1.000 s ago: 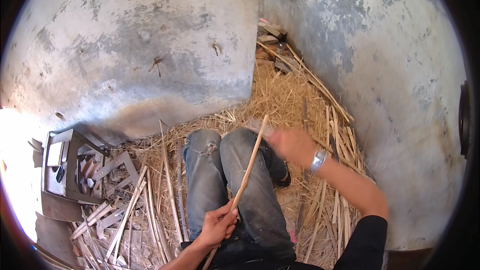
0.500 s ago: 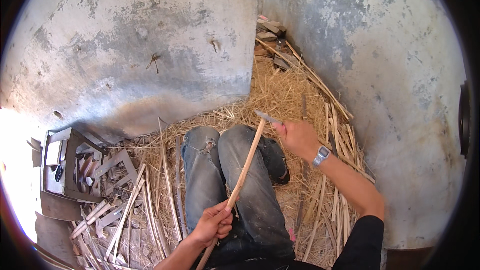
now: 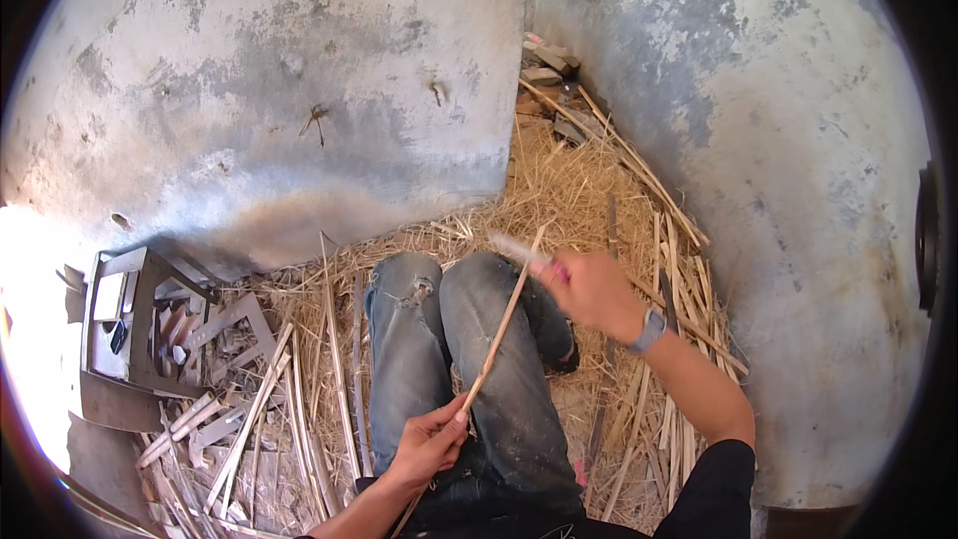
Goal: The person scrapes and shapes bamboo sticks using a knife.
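Note:
Across my lap, over worn jeans, a long thin wooden strip (image 3: 503,327) slants up and to the right. My left hand (image 3: 431,444) grips it near its lower part, thumb on top, and its tail runs down under my wrist. My right hand (image 3: 594,289) is closed on the pink handle of a knife (image 3: 517,247). Motion smears that hand and the pale blade. The blade crosses the strip close to its upper end; whether it touches the wood I cannot tell.
Shavings (image 3: 564,180) cover the floor ahead of my knees. Long wooden strips (image 3: 689,339) lie along the right wall, and more strips (image 3: 304,419) on the left. A metal-framed box (image 3: 125,324) stands at far left. Wood scraps (image 3: 547,60) fill the far corner.
The knife has shifted left and tilted more across the strip. The strip has turned and now shows a narrower face. My right wrist has rolled, and my left hand has moved slightly right.

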The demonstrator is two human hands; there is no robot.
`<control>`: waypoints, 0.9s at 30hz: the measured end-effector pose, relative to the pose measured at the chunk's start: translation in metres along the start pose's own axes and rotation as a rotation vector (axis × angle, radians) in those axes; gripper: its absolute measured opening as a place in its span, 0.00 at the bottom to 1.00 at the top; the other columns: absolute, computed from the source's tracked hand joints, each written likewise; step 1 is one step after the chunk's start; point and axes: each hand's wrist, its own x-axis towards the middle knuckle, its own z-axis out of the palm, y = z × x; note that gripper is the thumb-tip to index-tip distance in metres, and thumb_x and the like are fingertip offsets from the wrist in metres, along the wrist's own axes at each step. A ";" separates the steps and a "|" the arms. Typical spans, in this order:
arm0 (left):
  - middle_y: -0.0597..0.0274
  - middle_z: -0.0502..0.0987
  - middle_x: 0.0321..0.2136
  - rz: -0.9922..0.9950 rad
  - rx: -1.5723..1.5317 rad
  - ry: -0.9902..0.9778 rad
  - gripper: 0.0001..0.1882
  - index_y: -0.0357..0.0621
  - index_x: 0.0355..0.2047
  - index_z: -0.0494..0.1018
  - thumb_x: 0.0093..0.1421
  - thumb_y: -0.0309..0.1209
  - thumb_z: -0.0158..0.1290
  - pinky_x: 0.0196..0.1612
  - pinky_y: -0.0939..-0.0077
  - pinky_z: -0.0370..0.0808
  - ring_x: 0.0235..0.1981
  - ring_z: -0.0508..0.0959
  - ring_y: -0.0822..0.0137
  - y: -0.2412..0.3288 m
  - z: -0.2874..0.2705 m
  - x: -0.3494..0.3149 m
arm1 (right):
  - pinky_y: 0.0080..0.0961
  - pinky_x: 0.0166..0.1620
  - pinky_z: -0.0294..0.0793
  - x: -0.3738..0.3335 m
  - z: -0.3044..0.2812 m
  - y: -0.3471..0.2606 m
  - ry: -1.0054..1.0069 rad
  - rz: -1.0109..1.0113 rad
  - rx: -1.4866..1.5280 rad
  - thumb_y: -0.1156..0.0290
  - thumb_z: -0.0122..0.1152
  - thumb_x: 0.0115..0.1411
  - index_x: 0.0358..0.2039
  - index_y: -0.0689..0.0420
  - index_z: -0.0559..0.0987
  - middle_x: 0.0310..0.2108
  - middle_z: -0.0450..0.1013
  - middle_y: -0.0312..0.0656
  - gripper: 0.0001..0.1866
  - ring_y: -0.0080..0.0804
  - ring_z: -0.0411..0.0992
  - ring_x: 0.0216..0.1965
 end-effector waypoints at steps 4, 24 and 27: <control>0.69 0.65 0.24 -0.027 0.030 -0.051 0.19 0.35 0.57 0.71 0.74 0.36 0.48 0.18 0.83 0.56 0.16 0.60 0.80 0.006 -0.001 0.004 | 0.46 0.23 0.73 -0.040 0.014 -0.038 -0.241 -0.030 -0.031 0.44 0.50 0.69 0.24 0.57 0.79 0.15 0.74 0.50 0.29 0.52 0.74 0.18; 0.71 0.59 0.20 -0.112 -0.226 -0.173 0.14 0.41 0.52 0.70 0.75 0.37 0.46 0.15 0.84 0.47 0.13 0.53 0.81 0.006 -0.003 0.008 | 0.45 0.18 0.73 -0.024 0.041 -0.002 -0.087 -0.212 -0.167 0.41 0.51 0.68 0.18 0.59 0.76 0.11 0.70 0.50 0.33 0.51 0.73 0.13; 0.71 0.58 0.20 -0.125 -0.209 -0.193 0.14 0.41 0.52 0.71 0.75 0.37 0.46 0.15 0.83 0.47 0.13 0.53 0.81 0.004 -0.010 0.011 | 0.44 0.17 0.71 -0.032 0.047 -0.007 -0.082 -0.172 -0.200 0.42 0.51 0.68 0.18 0.57 0.76 0.10 0.70 0.50 0.32 0.50 0.72 0.12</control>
